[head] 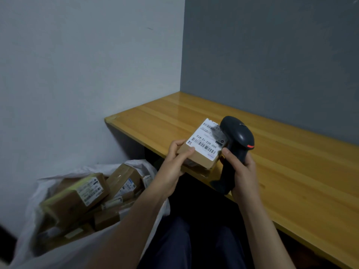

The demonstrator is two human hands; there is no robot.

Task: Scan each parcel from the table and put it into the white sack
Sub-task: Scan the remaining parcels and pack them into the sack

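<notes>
My left hand (pixel 175 164) grips a small brown cardboard parcel (pixel 202 150) by its near left end, thumb on top, holding it over the table's front edge. A white barcode label covers the parcel's top face. My right hand (pixel 240 169) grips the handle of a dark grey barcode scanner (pixel 238 138), whose head sits just right of the label. The white sack (pixel 77 247) stands open at lower left, with several brown labelled parcels (pixel 77 195) piled inside.
The wooden table (pixel 291 171) runs along a grey wall from the centre to the right edge. A pale wall stands behind the sack. My legs in dark trousers (pixel 184 243) are below, between sack and table.
</notes>
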